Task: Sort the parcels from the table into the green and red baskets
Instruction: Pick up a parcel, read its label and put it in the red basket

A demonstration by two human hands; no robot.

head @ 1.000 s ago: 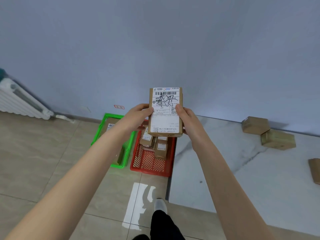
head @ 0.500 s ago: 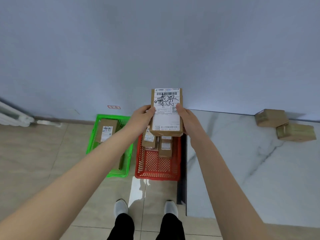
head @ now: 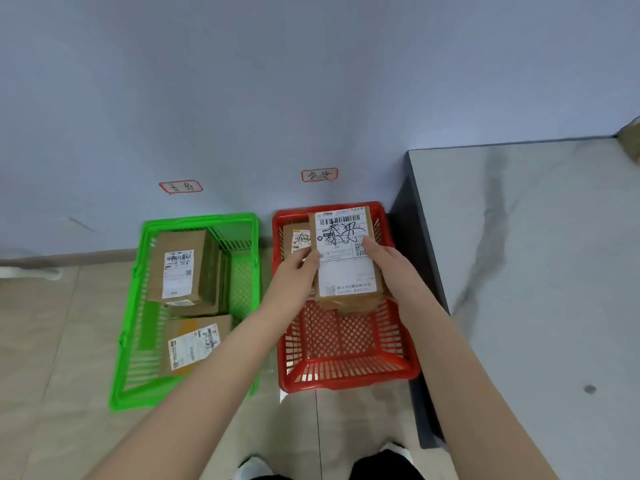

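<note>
I hold a brown cardboard parcel (head: 346, 268) with a white shipping label and handwritten black characters, flat and face up, over the far half of the red basket (head: 349, 374). My left hand (head: 298, 275) grips its left edge and my right hand (head: 389, 266) grips its right edge. Another parcel (head: 296, 237) lies in the red basket behind it, partly hidden. The green basket (head: 133, 344) stands to the left with a parcel (head: 180, 268) at its far end and a second parcel (head: 194, 344) nearer me.
Both baskets sit on a tiled floor against a pale blue wall, each under a small red-bordered label (head: 180, 186) (head: 319, 174). A grey marble table (head: 536, 271) stands right of the red basket, with a parcel's corner (head: 632, 133) at its far edge. My shoes show at the bottom.
I have stepped closer and looked down; the baskets now fill the view. The parcel has come down from in front of the wall to just above the red basket, both hands still on it.
</note>
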